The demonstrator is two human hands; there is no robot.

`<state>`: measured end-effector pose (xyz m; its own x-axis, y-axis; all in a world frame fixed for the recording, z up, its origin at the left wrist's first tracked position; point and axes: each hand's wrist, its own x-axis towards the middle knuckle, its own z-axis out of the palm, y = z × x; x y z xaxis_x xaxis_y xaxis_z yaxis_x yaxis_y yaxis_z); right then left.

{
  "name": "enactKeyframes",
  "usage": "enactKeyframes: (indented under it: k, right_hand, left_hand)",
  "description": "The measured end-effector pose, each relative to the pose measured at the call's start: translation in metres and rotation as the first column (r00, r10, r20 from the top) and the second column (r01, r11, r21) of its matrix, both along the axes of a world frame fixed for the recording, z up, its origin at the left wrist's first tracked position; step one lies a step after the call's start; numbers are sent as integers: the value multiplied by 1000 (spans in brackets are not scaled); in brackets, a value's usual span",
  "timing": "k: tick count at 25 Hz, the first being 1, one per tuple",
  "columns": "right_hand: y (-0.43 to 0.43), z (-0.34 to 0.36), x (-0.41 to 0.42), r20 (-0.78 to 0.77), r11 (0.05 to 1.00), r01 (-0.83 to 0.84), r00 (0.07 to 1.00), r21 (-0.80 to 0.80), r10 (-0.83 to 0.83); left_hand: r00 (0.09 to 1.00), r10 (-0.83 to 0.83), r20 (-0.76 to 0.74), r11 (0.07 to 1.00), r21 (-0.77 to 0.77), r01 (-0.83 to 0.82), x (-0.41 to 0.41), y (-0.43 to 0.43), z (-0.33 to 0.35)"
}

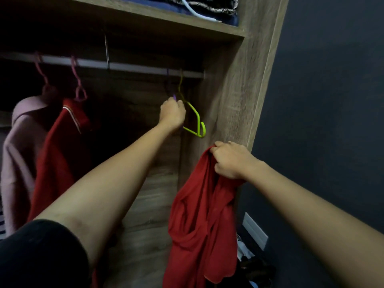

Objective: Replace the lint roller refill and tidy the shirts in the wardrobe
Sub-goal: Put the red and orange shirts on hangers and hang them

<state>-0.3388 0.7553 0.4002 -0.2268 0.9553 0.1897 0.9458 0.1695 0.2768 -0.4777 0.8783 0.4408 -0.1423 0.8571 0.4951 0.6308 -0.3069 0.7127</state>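
Dim, soft-focus wide-angle view, wardrobe [232, 96] interior deep in shadow, edges bowed, slight motion blur.

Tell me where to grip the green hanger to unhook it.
Grip the green hanger at its neck, just under the hook, coming from the left front. The wardrobe wall crowds its right side, and the neck lets the left hand lift the hook straight off the rail.

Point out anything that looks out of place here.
The red shirt hangs bunched from the right hand, on no hanger, while the green hanger hangs bare on the rail.
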Motion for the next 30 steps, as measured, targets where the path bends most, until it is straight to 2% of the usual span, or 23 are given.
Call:
enactKeyframes:
  k: [4,7,11,13,16,18,20,23,26,29,30]
  right_hand:
    - [2,-3,-3,-67,1000,11,998,-13,-12]
    - [1,-13,-13,-165,998,-3,986,-64,-7]
    - [7,-39,-32,-285,986,-60,958,-153,14]
    - [14,-53,-35,-396,982,-62,918,-179,-14]
    - [18,-63,-37,-531,985,-21,844,-173,-75]
    - [23,-66,-41,-600,989,-10,796,-149,-83]
    - [27,-64,-47,-676,994,-7,733,-109,-69]
    - [27,-53,-60,-756,999,-16,654,-41,-20]
    - [16,-40,-81,-666,989,-132,744,-65,55]
    - [-9,-37,-116,-467,911,-398,829,-110,306]
    - [-17,-39,-125,-361,888,-453,843,-74,400]
  left_hand:
    - [996,-28,86,1000,6,27,-26,-39,-26]
    - [995,0,96,999,46,-4,-64,-80,-82]
    - [988,86,130,996,-27,-83,-130,-133,-156]
    - [986,109,130,994,-23,-106,-154,-160,-182]
    - [990,115,80,985,117,-124,-180,-206,-210]
    - [989,96,116,977,181,-116,-196,-226,-219]
    - [989,68,132,981,173,-91,-216,-235,-224]
    - [999,26,20,993,119,-28,-240,-242,-222]
    - [998,-34,-56,991,130,41,-244,-240,-218]
    - [993,-108,-50,977,180,115,-233,-223,-208]
    - [994,-111,-25,974,199,113,-230,-220,-206]
